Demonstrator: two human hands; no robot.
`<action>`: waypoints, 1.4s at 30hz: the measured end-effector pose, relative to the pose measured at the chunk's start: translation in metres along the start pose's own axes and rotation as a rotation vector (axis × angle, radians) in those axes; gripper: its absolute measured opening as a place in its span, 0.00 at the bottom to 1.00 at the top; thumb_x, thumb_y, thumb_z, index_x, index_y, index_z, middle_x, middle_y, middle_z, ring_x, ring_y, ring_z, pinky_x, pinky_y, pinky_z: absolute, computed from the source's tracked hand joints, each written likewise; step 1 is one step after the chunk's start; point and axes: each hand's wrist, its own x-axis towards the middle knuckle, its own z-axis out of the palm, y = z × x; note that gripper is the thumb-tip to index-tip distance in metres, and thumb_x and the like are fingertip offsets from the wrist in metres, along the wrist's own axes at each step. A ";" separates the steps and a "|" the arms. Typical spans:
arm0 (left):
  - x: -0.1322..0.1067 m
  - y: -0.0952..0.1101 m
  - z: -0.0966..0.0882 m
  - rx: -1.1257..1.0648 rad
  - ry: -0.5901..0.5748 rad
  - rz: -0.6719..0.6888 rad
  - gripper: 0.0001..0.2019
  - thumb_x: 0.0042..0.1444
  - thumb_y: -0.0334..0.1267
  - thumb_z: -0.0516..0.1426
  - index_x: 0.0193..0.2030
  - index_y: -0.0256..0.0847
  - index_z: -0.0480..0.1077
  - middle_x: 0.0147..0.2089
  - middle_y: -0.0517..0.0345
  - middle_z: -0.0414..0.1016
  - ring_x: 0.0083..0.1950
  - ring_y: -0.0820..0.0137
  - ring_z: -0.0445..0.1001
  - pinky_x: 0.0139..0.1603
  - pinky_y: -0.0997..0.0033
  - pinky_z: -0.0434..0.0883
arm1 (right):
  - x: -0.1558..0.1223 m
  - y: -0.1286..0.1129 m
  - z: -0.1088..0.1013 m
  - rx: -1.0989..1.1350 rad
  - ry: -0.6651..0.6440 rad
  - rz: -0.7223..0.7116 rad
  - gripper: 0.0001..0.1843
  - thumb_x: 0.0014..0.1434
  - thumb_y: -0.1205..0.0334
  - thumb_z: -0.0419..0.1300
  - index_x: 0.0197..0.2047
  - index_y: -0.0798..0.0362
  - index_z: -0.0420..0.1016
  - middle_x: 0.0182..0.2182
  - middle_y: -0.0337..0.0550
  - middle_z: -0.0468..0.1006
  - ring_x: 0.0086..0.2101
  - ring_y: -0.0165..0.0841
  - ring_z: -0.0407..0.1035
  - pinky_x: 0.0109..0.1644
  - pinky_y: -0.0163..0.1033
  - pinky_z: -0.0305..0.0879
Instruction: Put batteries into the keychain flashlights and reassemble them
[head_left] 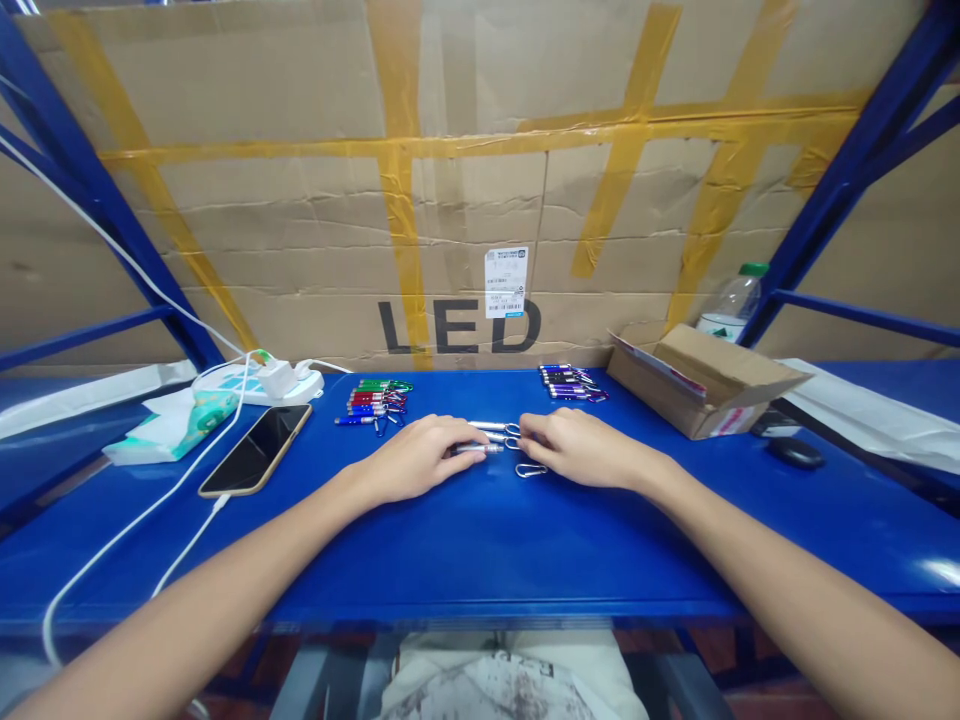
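Note:
My left hand pinches the near one of several silver keychain flashlights, which lie side by side on the blue tabletop. Opposite it, my right hand has its fingers closed at the carabiner ends; its fingertips are partly hidden. A loose-looking silver carabiner lies just below the right fingers. To the left is a row of green, red and blue keychain flashlights. Blue, black and purple ones are lined up beyond my right hand.
On the left are a phone on a white cable, a tissue pack and a power strip. An opened cardboard box, a black mouse and a green-capped bottle stand right. A large carton walls the back.

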 end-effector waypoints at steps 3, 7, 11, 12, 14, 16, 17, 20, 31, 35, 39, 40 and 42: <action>0.000 0.001 -0.001 0.024 0.000 0.015 0.15 0.77 0.46 0.55 0.59 0.45 0.80 0.52 0.52 0.84 0.52 0.59 0.81 0.57 0.61 0.72 | 0.000 0.000 0.002 0.066 0.042 -0.058 0.09 0.76 0.62 0.53 0.43 0.50 0.72 0.34 0.42 0.82 0.31 0.34 0.72 0.35 0.37 0.53; -0.001 0.001 0.000 0.022 0.002 0.019 0.16 0.78 0.46 0.54 0.60 0.45 0.80 0.52 0.51 0.85 0.53 0.59 0.82 0.58 0.62 0.72 | -0.001 -0.005 0.002 0.231 0.088 -0.116 0.06 0.75 0.61 0.54 0.44 0.49 0.71 0.30 0.38 0.79 0.30 0.34 0.71 0.36 0.36 0.56; -0.001 0.000 0.002 0.003 0.004 0.035 0.16 0.78 0.46 0.53 0.61 0.45 0.79 0.57 0.51 0.85 0.56 0.58 0.82 0.59 0.61 0.72 | 0.000 -0.010 0.005 0.360 0.104 -0.162 0.06 0.74 0.58 0.58 0.49 0.49 0.71 0.32 0.38 0.81 0.32 0.35 0.73 0.38 0.37 0.60; -0.001 -0.001 0.002 0.000 0.002 0.037 0.16 0.78 0.45 0.53 0.61 0.45 0.79 0.58 0.51 0.84 0.57 0.58 0.82 0.60 0.61 0.72 | 0.000 -0.010 0.006 0.369 0.108 -0.172 0.06 0.75 0.57 0.58 0.49 0.50 0.71 0.33 0.38 0.81 0.33 0.36 0.73 0.39 0.37 0.61; -0.001 -0.001 0.002 -0.001 -0.002 0.037 0.17 0.79 0.45 0.52 0.61 0.45 0.79 0.60 0.52 0.84 0.58 0.57 0.82 0.60 0.61 0.73 | 0.001 -0.010 0.009 0.370 0.119 -0.188 0.08 0.77 0.56 0.55 0.47 0.50 0.71 0.34 0.40 0.80 0.34 0.35 0.73 0.39 0.37 0.61; -0.001 0.000 0.002 -0.004 0.005 0.035 0.17 0.79 0.45 0.52 0.62 0.45 0.79 0.60 0.52 0.84 0.59 0.58 0.82 0.61 0.62 0.73 | 0.002 -0.010 0.011 0.357 0.129 -0.196 0.11 0.78 0.56 0.53 0.43 0.50 0.69 0.34 0.40 0.79 0.33 0.35 0.72 0.39 0.37 0.60; -0.001 0.000 0.002 -0.005 0.013 0.033 0.17 0.79 0.45 0.52 0.62 0.46 0.79 0.60 0.52 0.84 0.59 0.58 0.82 0.61 0.62 0.72 | 0.003 -0.010 0.012 0.347 0.133 -0.196 0.11 0.79 0.56 0.52 0.43 0.49 0.69 0.35 0.40 0.78 0.33 0.35 0.71 0.39 0.37 0.59; -0.002 -0.001 0.002 -0.010 0.034 0.025 0.16 0.78 0.46 0.54 0.63 0.46 0.78 0.59 0.52 0.84 0.58 0.59 0.82 0.60 0.63 0.72 | 0.002 -0.011 0.013 0.340 0.156 -0.188 0.12 0.80 0.56 0.50 0.43 0.49 0.67 0.35 0.39 0.77 0.33 0.35 0.70 0.39 0.37 0.59; -0.001 0.000 0.003 -0.059 0.051 -0.007 0.17 0.79 0.45 0.52 0.60 0.43 0.79 0.59 0.50 0.84 0.58 0.57 0.82 0.59 0.63 0.72 | 0.002 -0.012 0.018 0.442 0.187 -0.216 0.08 0.79 0.56 0.52 0.47 0.49 0.67 0.33 0.36 0.77 0.32 0.33 0.71 0.40 0.38 0.62; 0.000 0.000 0.001 -0.172 0.041 0.003 0.18 0.79 0.47 0.51 0.60 0.45 0.79 0.56 0.51 0.85 0.56 0.58 0.82 0.58 0.64 0.73 | 0.002 -0.008 0.019 0.348 0.221 -0.263 0.09 0.80 0.55 0.50 0.49 0.48 0.68 0.38 0.40 0.78 0.36 0.35 0.71 0.42 0.38 0.63; 0.001 0.001 0.000 -0.302 0.010 -0.079 0.21 0.78 0.52 0.50 0.52 0.41 0.80 0.36 0.58 0.79 0.36 0.67 0.76 0.43 0.70 0.71 | 0.000 -0.006 0.017 0.244 0.255 -0.296 0.12 0.82 0.55 0.47 0.50 0.48 0.69 0.44 0.45 0.78 0.39 0.37 0.72 0.44 0.39 0.64; 0.002 0.001 0.000 -0.352 0.000 -0.109 0.22 0.78 0.53 0.50 0.50 0.40 0.80 0.33 0.59 0.76 0.34 0.68 0.74 0.40 0.71 0.69 | -0.001 -0.006 0.016 0.222 0.261 -0.297 0.13 0.82 0.55 0.46 0.51 0.48 0.69 0.45 0.45 0.78 0.39 0.36 0.72 0.44 0.39 0.63; 0.003 0.002 0.000 -0.474 -0.029 -0.166 0.23 0.77 0.55 0.51 0.48 0.38 0.79 0.31 0.61 0.71 0.33 0.70 0.71 0.38 0.72 0.68 | -0.001 -0.006 0.014 0.179 0.270 -0.303 0.14 0.82 0.55 0.45 0.51 0.48 0.69 0.45 0.45 0.78 0.39 0.36 0.72 0.43 0.39 0.63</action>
